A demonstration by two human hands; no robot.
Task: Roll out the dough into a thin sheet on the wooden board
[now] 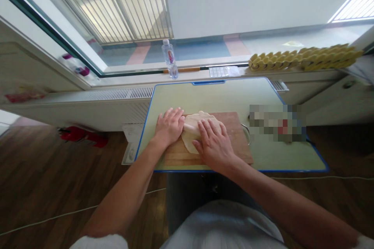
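A thin, uneven sheet of pale dough [189, 144] lies on a wooden cutting board [239, 136]. Across the dough runs a light rolling pin [191, 128], seen only between my two hands; its ends are covered. My left hand [170, 126] rests over the pin's left end at the board's left side, fingers stretched forward and not wrapped round it. Over the right part of the pin and dough lies my right hand [214, 143], palm down, with fingers spread. A metal handle [247, 129] sticks out from the board's right side.
The board stands on a small blue-edged table [175, 97]. A blurred-out item [277, 122] lies on its right. On the windowsill are a plastic bottle [170, 60], a clear tray [219, 71] and yellow egg trays [304, 58]. Red objects [83, 135] sit on the floor at left.
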